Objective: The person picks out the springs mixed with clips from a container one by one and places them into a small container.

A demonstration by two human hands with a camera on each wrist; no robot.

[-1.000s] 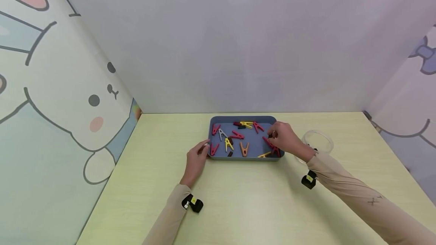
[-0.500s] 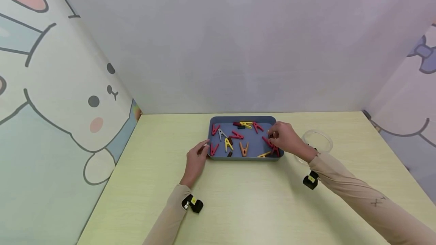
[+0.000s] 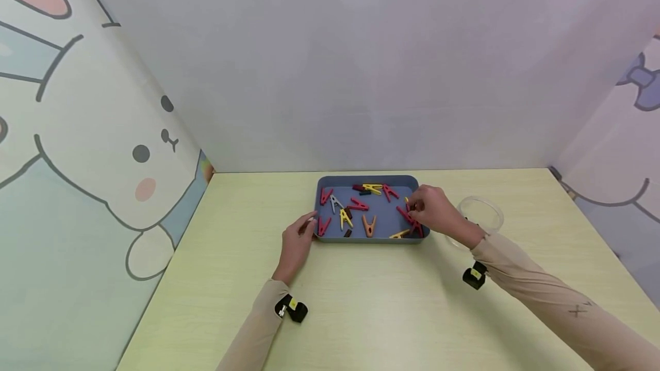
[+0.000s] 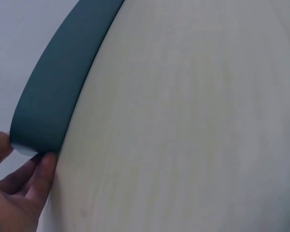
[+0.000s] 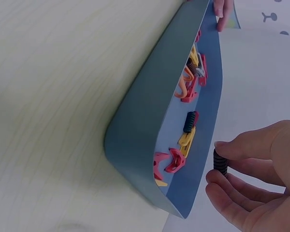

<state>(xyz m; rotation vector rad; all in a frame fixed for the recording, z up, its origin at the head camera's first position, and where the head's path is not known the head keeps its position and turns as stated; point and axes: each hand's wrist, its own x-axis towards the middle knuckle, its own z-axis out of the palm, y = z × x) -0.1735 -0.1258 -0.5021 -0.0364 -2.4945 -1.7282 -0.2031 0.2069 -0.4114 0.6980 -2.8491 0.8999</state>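
A shallow blue-grey tray (image 3: 384, 216) lies on the table, holding several small spring clamps in red, yellow, orange and grey, plus black and brown ribbed pieces. At its near left corner my left hand (image 3: 296, 245) holds the tray wall, thumb by the rim and fingers low on the outside (image 4: 41, 176). Over the tray's right side, my right hand (image 3: 435, 209) pinches a small black ribbed piece (image 5: 220, 163) between thumb and fingertips. A yellow tip (image 3: 407, 200) shows beside those fingertips in the head view. Under the hand lie red clamps (image 3: 404, 213).
A clear ring of tubing (image 3: 499, 216) lies on the pale wooden table (image 3: 371, 302), right of the tray and partly behind the right wrist. A plain wall (image 3: 381, 73) rises at the table's far edge, with cartoon-printed panels on both sides.
My right hand has turned slightly, its wrist shifting a little right. A yellow tip now shows at its fingertips, where a dark piece showed before. The left hand and tray look unmoved.
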